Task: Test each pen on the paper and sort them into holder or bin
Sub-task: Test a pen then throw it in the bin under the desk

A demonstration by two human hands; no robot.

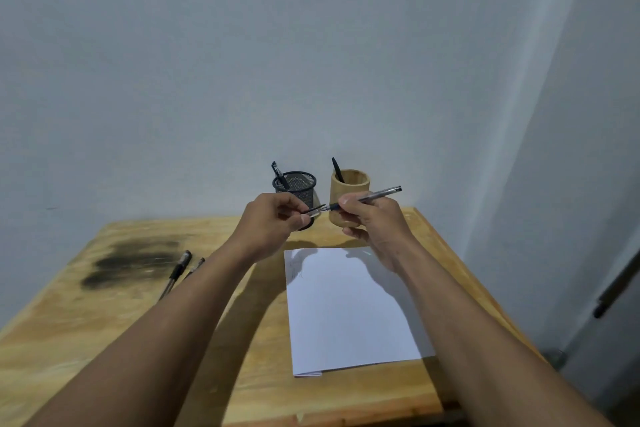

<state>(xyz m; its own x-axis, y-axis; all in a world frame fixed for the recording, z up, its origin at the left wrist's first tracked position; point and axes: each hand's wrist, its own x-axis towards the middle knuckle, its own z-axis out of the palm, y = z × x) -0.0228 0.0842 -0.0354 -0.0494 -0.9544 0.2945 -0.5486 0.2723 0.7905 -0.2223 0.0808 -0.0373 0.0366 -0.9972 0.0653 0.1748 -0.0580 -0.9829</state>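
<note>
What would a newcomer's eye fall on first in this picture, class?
First, the two hands raised mid-frame: the right hand grips a pen while the left hand pinches its cap. Behind them stand a black mesh cup and a wooden cup; white paper lies below.

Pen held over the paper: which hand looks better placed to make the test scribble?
Right hand, probably: it grips the pen barrel directly above the paper; the left hand pinches only the cap.

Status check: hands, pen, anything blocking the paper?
Right hand grips pen; left hand pinches its cap. Both above paper. Nothing blocking.
</note>
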